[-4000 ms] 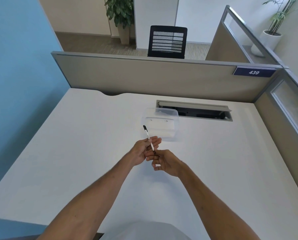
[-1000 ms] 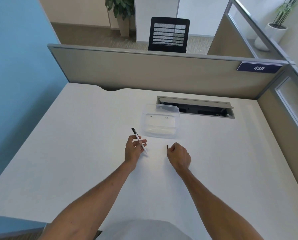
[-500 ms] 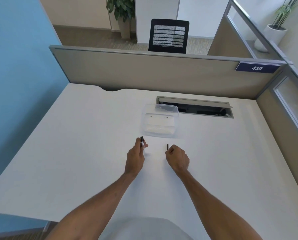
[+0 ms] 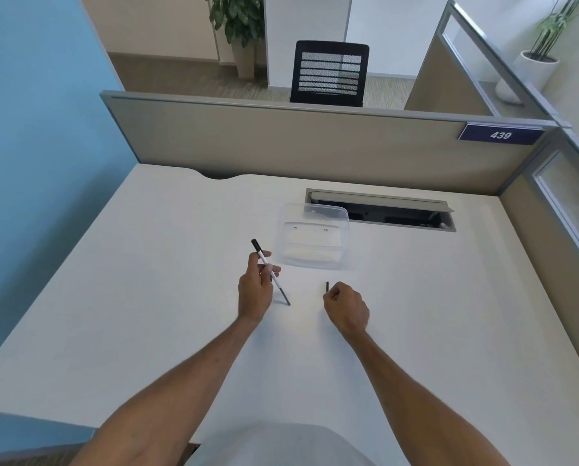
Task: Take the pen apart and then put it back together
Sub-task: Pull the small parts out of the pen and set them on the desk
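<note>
white desk fills the cubicle, a grey partition behind it and a clear tub just past the hands. left hand pinches the pen between thumb and fingers, tilted, dark end up and the narrow tip down at or just above the desk. right hand is curled closed on a small dark part – only its end pokes up above the knuckles, so what piece it is cannot be told. the 2 hands are well apart, so the pen looks partly dismantled.

risks, as a guess: the small part is easy to drop from a loose fist and could roll toward the open cable slot; the slanted pen could slip in a light pinch – or lose an inner piece through its open end.
</note>
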